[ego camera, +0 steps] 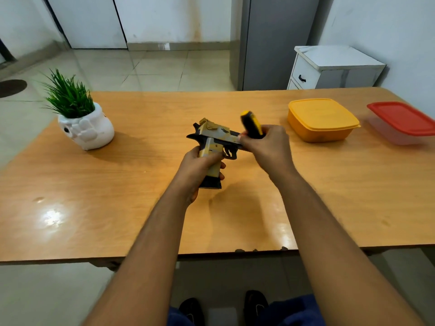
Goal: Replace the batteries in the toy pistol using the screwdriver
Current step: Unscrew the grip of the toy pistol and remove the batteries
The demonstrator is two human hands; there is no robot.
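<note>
The toy pistol, tan and black, is held above the middle of the wooden table. My left hand is wrapped around its grip from below. My right hand holds the screwdriver by its black and yellow handle, which points up and away. The same hand touches the pistol's barrel end. The screwdriver's shaft and tip are hidden behind my fingers. No batteries are in view.
A white pot with a green plant stands at the table's left. A closed yellow container and a red-lidded clear container sit at the right. A white cabinet stands beyond the table.
</note>
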